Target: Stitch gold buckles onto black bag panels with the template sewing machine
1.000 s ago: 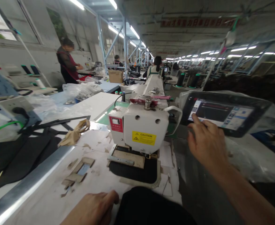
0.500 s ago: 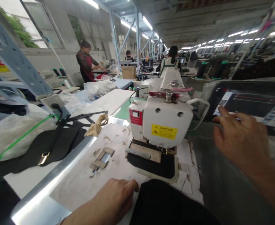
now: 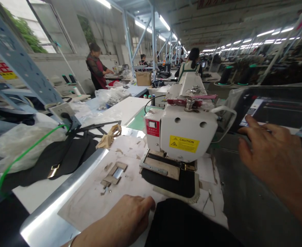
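Observation:
A white sewing machine (image 3: 187,132) with a yellow caution label stands on the table, its clamp frame (image 3: 162,168) pressing a black piece (image 3: 182,185). My left hand (image 3: 125,223) lies near the front edge, fingers curled, thumb beside a black fabric piece (image 3: 189,226); whether it grips the piece I cannot tell. My right hand (image 3: 271,156) is raised with fingers spread, index finger at the touchscreen panel (image 3: 277,115) wrapped in clear plastic.
Black leather pieces with a metal buckle (image 3: 60,159) lie at left beside plastic bags (image 3: 19,140) and a green cable. A crumpled tan scrap (image 3: 109,136) and cardboard template bits (image 3: 113,174) sit on the table. Other workers (image 3: 96,70) stand at benches behind.
The view has shifted left and slightly nearer the machine. My right hand stays at the touchscreen and my left hand stays by the black fabric.

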A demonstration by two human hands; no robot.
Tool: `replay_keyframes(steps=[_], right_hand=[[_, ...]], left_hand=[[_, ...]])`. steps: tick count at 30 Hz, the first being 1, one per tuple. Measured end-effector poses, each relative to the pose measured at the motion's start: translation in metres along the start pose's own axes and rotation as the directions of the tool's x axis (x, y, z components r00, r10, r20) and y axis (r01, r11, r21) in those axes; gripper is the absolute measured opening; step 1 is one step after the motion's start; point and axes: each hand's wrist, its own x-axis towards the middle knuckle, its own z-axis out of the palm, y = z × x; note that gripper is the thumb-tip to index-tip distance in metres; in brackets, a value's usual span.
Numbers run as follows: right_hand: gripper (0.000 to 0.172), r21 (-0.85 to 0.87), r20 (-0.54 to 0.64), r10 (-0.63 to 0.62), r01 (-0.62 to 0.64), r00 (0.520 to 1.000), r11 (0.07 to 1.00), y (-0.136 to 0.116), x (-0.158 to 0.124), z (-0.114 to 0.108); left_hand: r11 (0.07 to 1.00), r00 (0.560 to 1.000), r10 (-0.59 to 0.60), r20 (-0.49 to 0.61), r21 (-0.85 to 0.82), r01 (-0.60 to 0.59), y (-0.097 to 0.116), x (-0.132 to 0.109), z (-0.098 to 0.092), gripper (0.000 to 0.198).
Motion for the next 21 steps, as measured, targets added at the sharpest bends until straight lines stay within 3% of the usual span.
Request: replay_keyframes(steps=[5, 8, 11, 15, 21], right_hand=[[0.017, 0.242, -0.051, -0.114, 0.123, 0.992, 0.963, -0.022, -0.018, 0.004], [0.020, 0.499, 0.014, -0.213, 0.178, 0.977, 0.848, -0.053, -0.044, 0.017], [0.031, 0.647, 0.083, -0.275, 0.158, 0.958, 0.746, -0.081, -0.069, 0.034], [0.041, 0.661, 0.103, -0.291, 0.153, 0.951, 0.734, -0.098, -0.081, 0.051], [0.050, 0.611, 0.130, -0.344, 0.198, 0.930, 0.766, -0.103, -0.084, 0.068]], left_hand=[[1.000, 1.000, 0.007, -0.011, 0.016, -0.007, -0.002, 0.000, 0.003, 0.022], [1.000, 1.000, 0.003, -0.007, 0.017, -0.003, -0.003, 0.001, 0.006, 0.024], [1.000, 1.000, 0.001, 0.004, 0.010, -0.001, -0.001, 0.002, 0.007, 0.025], [1.000, 1.000, 0.005, 0.014, 0.020, -0.006, 0.002, 0.003, 0.006, 0.022], [1.000, 1.000, 0.013, 0.001, 0.010, -0.013, 0.000, 0.002, 0.006, 0.018]])
